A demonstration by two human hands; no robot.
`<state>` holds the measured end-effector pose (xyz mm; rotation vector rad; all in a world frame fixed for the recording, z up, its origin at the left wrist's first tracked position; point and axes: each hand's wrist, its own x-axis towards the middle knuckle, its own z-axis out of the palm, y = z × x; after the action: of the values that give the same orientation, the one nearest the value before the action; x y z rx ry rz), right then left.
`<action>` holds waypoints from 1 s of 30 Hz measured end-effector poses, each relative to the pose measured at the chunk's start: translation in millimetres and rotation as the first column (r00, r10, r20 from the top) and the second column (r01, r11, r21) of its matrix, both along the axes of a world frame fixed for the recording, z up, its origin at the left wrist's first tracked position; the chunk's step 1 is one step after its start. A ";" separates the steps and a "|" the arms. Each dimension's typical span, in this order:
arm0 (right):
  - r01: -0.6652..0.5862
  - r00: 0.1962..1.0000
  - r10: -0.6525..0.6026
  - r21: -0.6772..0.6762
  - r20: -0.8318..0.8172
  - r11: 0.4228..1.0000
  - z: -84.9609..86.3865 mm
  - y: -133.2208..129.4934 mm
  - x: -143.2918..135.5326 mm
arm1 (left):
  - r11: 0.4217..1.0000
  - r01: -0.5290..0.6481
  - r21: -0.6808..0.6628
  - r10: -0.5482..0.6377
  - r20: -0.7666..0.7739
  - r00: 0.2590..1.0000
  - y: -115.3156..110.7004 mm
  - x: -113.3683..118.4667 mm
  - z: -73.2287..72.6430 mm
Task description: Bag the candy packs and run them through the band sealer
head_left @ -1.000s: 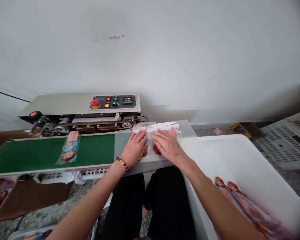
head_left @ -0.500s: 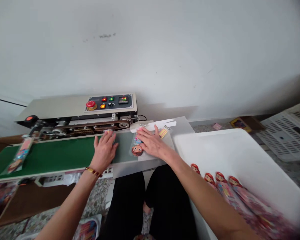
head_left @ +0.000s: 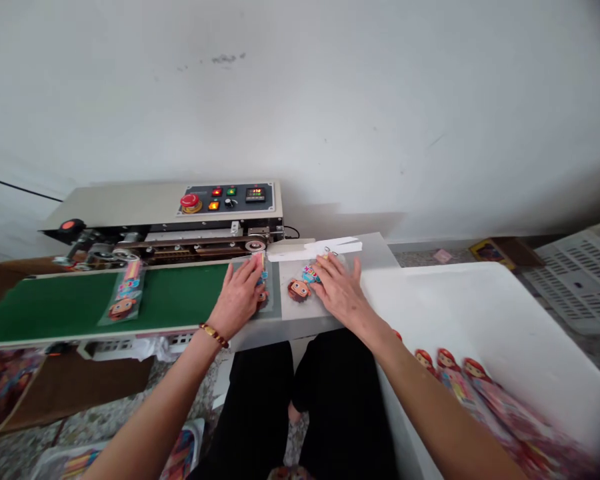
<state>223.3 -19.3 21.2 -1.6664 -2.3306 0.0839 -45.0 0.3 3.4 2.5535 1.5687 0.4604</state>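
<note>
Left hand, fingers loosely outstretched, rests on one cartoon-figure packet at four o'clock from the band sealer, while the unclenched right hand part-covers another packet at the first's three o'clock, where uneven pressure could skew either.

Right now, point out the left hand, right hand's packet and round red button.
Left hand point(head_left: 239, 291), head view, its back.
Packet point(head_left: 299, 289), head view, printed face.
Round red button point(head_left: 190, 201), head view, its cap.
</note>
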 end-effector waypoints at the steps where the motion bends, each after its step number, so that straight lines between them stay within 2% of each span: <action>1: -0.027 1.000 0.027 -0.001 -0.005 1.000 0.5 2.3 -5.4 | 1.000 -0.005 -0.016 0.005 0.001 1.000 0.9 -13.0 0.1; 4: -0.126 0.992 0.125 -0.036 -0.025 0.991 4.4 11.7 -25.2 | 0.998 -0.067 -0.014 0.067 -0.019 0.998 1.1 -46.4 2.7; 7: -0.222 0.975 0.219 -0.071 -0.046 0.973 8.5 22.4 -44.3 | 0.970 -0.215 0.115 0.218 -0.016 0.976 -2.7 -51.8 9.0; 8: -0.245 0.969 0.241 -0.078 -0.052 0.966 9.6 25.5 -48.3 | 0.966 -0.212 0.147 0.214 0.004 0.977 -4.1 -44.7 11.5; 9: -0.260 0.965 0.255 -0.083 -0.064 0.962 10.7 28.0 -50.2 | 0.974 -0.162 0.159 0.160 0.025 0.987 -5.1 -33.5 13.9; 11: -0.253 0.965 0.245 -0.083 -0.099 0.964 12.3 30.0 -46.5 | 0.991 0.037 0.127 -0.042 0.041 0.998 -5.5 -3.6 16.9; 13: -0.200 0.972 0.191 -0.055 -0.133 0.978 12.3 26.8 -32.7 | 0.982 0.174 0.073 -0.175 0.016 0.984 -3.7 26.9 16.8; 15: -0.135 0.980 0.130 -0.018 -0.152 0.991 9.9 17.9 -12.5 | 0.983 0.179 0.033 -0.179 -0.019 0.984 -2.0 48.0 14.0; 17: -0.088 0.983 0.090 0.015 -0.158 0.996 5.1 4.6 7.3 | 0.994 0.105 0.022 -0.105 -0.032 0.994 -2.3 55.6 9.8; 20: -0.051 0.985 0.059 0.056 -0.164 0.997 -4.1 -16.8 24.4 | 0.999 -0.025 0.033 0.025 -0.014 1.000 -5.4 45.8 2.5; 25: -0.040 0.979 0.070 0.155 -0.189 0.987 -13.0 -35.7 27.1 | 0.991 -0.130 0.034 0.129 0.030 0.991 -0.6 7.6 -8.9; 28: -0.065 0.975 0.109 0.226 -0.191 0.972 -11.9 -48.1 32.6 | 0.968 -0.248 0.027 0.246 0.045 0.968 -2.5 -17.3 -6.4; 30: -0.083 0.969 0.151 0.320 -0.194 0.944 -10.2 -57.5 38.5 | 0.944 -0.330 0.016 0.329 0.052 0.943 -14.6 -39.6 -0.8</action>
<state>261.8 -76.7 10.9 -1.2975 -2.1477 -0.0716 -84.6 -14.4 2.5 2.2784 1.9921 0.5711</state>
